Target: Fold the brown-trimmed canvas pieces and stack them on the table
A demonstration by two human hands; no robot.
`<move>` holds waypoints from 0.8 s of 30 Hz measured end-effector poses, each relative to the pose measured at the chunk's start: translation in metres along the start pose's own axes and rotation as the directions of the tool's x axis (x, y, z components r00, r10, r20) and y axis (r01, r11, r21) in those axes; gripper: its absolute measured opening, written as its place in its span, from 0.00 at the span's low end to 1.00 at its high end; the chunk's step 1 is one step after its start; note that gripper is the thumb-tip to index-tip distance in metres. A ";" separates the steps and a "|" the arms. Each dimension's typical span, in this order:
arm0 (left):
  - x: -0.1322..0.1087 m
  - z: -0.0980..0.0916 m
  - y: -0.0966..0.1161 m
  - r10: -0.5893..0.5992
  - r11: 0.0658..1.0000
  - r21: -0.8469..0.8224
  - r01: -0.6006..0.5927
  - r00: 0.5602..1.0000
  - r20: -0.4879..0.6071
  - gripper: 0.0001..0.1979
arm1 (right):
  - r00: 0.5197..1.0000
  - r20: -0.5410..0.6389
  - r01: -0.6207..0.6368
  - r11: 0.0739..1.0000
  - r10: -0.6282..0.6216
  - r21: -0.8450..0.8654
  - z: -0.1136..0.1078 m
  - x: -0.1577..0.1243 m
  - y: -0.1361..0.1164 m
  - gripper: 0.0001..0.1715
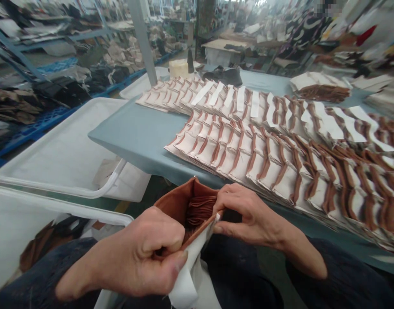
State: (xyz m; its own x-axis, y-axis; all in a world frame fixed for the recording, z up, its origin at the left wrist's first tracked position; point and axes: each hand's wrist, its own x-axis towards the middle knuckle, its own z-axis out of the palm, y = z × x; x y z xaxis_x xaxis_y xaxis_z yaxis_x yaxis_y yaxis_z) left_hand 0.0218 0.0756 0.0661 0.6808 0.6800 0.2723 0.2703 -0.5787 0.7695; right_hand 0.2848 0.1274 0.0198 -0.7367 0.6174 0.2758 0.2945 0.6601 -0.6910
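Between my hands, close to my lap, is a brown fabric pouch (pixel 174 198) with a cream outer side, its mouth spread wide. Gathered brown folds (pixel 199 209) show inside it. My left hand (pixel 145 251) is closed over the near left part of the rim, thumb on the cream side. At the right, my right hand (pixel 245 210) pinches the rim near a corner, with its fingers partly inside. A white strip (pixel 184 288) hangs below my left thumb against the cream cloth. The lower part of the pouch is hidden by my hands.
Overlapping brown-and-cream pieces (pixel 234 154) lie in long rows on the blue-grey table (pixel 129 128), some topped with white strips (pixel 240 98). White plastic bins (pixel 65 141) stand at the left. A stacked bundle (pixel 322 86) sits at the back right. A metal post (pixel 142 38) rises behind the table.
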 end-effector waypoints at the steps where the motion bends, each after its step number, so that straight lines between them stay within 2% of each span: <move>1: -0.001 -0.003 -0.002 0.004 1.000 0.018 -0.004 1.000 -0.002 0.17 | 1.000 -0.002 -0.002 1.000 0.002 0.007 -0.001 -0.001 0.002 0.13; 4: -0.003 -0.019 -0.014 0.043 0.996 0.081 -0.041 0.998 -0.034 0.19 | 0.999 -0.039 -0.014 0.998 0.017 0.065 -0.012 -0.001 -0.006 0.12; 8: 0.007 -0.056 -0.033 0.102 0.981 0.172 -0.088 0.992 -0.074 0.23 | 0.995 -0.070 -0.059 0.990 0.069 0.130 -0.041 0.004 -0.038 0.22; 11: 0.022 -0.073 -0.035 0.073 0.981 0.181 -0.065 0.997 -0.037 0.25 | 0.993 -0.072 -0.081 0.990 0.090 0.116 -0.057 0.011 -0.060 0.28; 13: 0.033 -0.071 -0.029 0.058 0.983 0.174 -0.056 0.998 -0.007 0.24 | 0.993 -0.049 -0.098 0.984 0.106 0.152 -0.059 0.018 -0.065 0.29; 17: 0.049 -0.051 -0.013 0.114 0.984 0.138 -0.112 0.994 -0.007 0.07 | 0.993 -0.024 -0.104 0.967 0.113 0.232 -0.052 0.026 -0.060 0.31; 24: 0.061 -0.031 -0.011 0.143 0.989 0.043 -0.144 0.989 0.036 0.08 | 0.987 -0.004 -0.152 0.954 0.158 0.258 -0.043 0.020 -0.044 0.24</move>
State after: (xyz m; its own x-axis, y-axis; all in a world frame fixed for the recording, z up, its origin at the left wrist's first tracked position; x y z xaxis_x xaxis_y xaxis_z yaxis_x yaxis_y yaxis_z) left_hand 0.0394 0.1379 0.0924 0.7363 0.5739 0.3584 0.1983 -0.6894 0.6967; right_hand 0.2826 0.1289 0.0846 -0.6786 0.7156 0.1654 0.2356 0.4254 -0.8738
